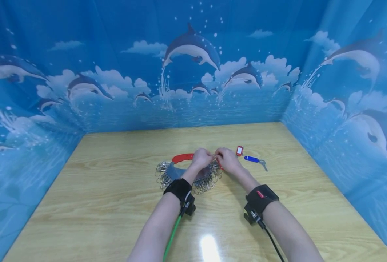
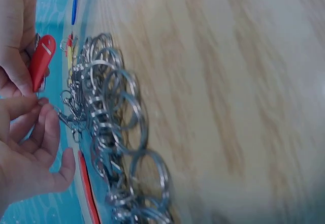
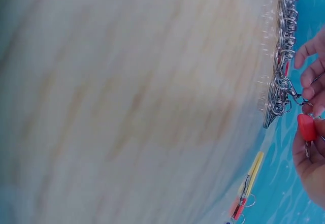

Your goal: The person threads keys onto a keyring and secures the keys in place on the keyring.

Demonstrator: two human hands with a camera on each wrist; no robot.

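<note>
My right hand pinches a red key tag; a metal key hangs partly hidden behind the tag in the right wrist view. My left hand meets it fingertip to fingertip, thumb and forefinger pinching a small metal ring at the end of a clip. The left hand's other fingers are loosely bent. Below both hands lies a grey key-holder plate with a red handle, its edge lined with several metal clips and split rings. Fingers partly hide the joint between tag and ring.
Right of the hands, a red key tag with a white label and a blue key tag with a key lie on the wooden table. A yellow tag shows beside them. Dolphin-print curtains enclose the table's back and sides.
</note>
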